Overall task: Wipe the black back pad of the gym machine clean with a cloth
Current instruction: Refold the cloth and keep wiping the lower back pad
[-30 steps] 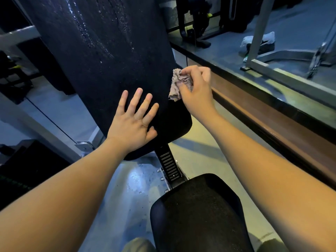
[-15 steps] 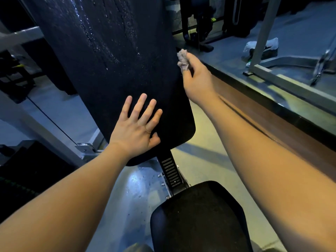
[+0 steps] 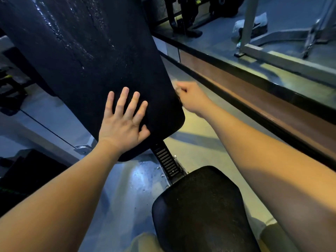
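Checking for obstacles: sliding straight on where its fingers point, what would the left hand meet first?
Probably just more back pad: the left hand lies flat on it, fingers aimed up toward the wet streaks.

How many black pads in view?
2. Back pad, upper left, left hand flat on its lower end; seat pad, bottom centre, below it. Others may be hidden in the dark background.

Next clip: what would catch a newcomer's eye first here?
The big black back pad fills the upper left, wet streaks glistening near its top. The left hand lies spread flat on its lower part, while the right hand at the pad's right edge grips a pale, blurred cloth.
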Action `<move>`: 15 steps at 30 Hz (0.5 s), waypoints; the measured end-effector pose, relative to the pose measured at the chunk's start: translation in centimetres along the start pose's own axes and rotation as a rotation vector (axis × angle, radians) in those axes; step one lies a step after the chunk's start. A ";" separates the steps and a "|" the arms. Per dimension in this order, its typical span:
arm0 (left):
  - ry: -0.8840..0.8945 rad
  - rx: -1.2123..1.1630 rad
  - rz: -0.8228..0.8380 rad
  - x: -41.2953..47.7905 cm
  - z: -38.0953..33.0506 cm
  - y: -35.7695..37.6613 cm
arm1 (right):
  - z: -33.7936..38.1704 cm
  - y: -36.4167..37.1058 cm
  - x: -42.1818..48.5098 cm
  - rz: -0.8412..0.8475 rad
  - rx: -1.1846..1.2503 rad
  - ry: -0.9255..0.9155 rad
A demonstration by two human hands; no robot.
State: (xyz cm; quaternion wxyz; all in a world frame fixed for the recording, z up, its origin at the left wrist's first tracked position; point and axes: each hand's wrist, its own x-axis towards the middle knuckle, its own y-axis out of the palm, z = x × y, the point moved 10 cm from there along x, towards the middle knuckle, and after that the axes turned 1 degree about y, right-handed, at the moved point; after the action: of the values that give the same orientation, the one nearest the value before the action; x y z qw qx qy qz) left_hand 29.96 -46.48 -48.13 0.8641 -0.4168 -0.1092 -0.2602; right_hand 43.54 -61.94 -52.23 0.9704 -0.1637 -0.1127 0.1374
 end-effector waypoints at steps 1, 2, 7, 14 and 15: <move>-0.002 0.013 0.003 0.0 0.0 0.0 | 2.4 -0.6 1.0 -0.036 0.045 -0.054; -0.004 0.025 0.005 0.0 0.0 0.0 | 4.4 -1.0 2.1 -0.057 0.124 -0.110; -0.001 0.010 -0.014 0.1 0.0 -0.1 | -0.9 0.2 -0.5 -0.055 0.084 0.038; 0.000 0.012 -0.041 0.1 0.0 -0.4 | -0.3 -0.4 0.9 -0.095 0.077 0.045; 0.004 0.011 -0.057 0.1 0.1 -0.6 | 1.8 -1.1 1.8 -0.147 0.079 0.008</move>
State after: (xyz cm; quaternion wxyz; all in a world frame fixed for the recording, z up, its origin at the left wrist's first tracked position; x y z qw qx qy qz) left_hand 29.72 -46.76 -47.69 0.8588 -0.4084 -0.1208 -0.2848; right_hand 45.01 -61.85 -49.92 0.9840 -0.1172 -0.1152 0.0695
